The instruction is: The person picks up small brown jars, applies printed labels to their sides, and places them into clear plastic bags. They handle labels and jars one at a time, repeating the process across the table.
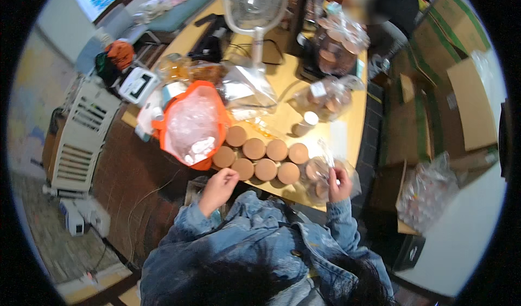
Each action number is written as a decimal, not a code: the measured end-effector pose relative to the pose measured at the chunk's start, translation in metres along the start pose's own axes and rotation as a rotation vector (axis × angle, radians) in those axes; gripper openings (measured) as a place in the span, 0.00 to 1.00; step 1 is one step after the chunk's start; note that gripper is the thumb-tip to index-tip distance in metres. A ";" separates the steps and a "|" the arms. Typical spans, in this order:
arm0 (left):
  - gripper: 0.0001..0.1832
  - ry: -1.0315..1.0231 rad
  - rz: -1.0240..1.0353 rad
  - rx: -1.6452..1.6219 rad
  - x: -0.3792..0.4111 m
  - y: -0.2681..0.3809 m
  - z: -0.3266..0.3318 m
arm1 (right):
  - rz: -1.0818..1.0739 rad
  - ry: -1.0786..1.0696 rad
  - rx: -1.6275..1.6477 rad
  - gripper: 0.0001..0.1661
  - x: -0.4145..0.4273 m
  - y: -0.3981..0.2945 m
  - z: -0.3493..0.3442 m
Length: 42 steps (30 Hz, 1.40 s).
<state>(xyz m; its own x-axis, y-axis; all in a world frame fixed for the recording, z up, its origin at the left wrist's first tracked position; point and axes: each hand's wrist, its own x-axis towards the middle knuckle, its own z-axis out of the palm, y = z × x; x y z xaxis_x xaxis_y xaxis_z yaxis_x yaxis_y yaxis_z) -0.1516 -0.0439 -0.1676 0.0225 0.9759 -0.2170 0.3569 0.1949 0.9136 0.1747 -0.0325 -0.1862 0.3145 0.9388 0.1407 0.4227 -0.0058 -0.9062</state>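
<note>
My left hand (222, 186) is beside the near edge of the table, close to two rows of round, tan-topped jars or discs (265, 169); its fingers are curled, and whether it holds anything small cannot be told. At the right end of the rows, my right hand (340, 182) grips the clear plastic bag (317, 171), which has similar round pieces inside. An orange bag (223, 114) lined with clear plastic stands open left of the rows. Behind them is a white cylindrical container (310, 119), near another filled clear bag (329, 98).
A white-framed lamp or magnifier (257, 25) stands at the back of the wooden table (287, 72). More filled clear bags (338, 51) are near a person (395, 9) at the far right. Cardboard boxes (407, 119) line the right side; a white slatted crate (83, 135) is left.
</note>
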 end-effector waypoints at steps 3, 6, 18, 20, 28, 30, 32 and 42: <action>0.11 -0.068 -0.101 -0.061 -0.005 0.001 0.000 | -0.038 0.073 -0.110 0.08 0.007 0.004 -0.015; 0.11 -0.120 -0.129 -0.034 -0.001 0.008 0.004 | 0.000 0.159 -0.088 0.08 0.011 0.015 -0.039; 0.10 -0.285 -0.023 0.070 0.033 0.026 0.047 | -0.155 0.162 -0.677 0.33 -0.021 0.039 -0.049; 0.10 -0.325 -0.025 0.053 0.034 0.035 0.054 | -0.093 0.064 -0.779 0.34 -0.020 0.046 -0.029; 0.10 -0.208 -0.025 0.015 0.035 0.031 0.040 | 0.178 0.068 -0.348 0.12 0.027 0.080 -0.088; 0.09 -0.170 -0.022 0.025 0.036 0.020 0.034 | 0.174 0.183 -0.284 0.10 0.027 0.043 -0.135; 0.10 -0.151 -0.023 0.043 0.035 0.017 0.032 | 0.095 0.294 -0.238 0.07 0.019 0.021 -0.182; 0.12 -0.328 -0.002 0.178 0.044 0.020 0.051 | 0.102 0.596 -0.346 0.07 -0.029 -0.025 -0.238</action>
<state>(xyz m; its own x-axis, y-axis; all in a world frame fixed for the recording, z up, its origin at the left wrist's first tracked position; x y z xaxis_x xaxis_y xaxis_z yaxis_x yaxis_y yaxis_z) -0.0963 -0.0025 -0.1766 0.3094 0.8867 -0.3434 0.5133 0.1482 0.8453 0.3572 -0.1419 -0.0731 0.7382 0.5793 0.3457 0.5814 -0.2863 -0.7616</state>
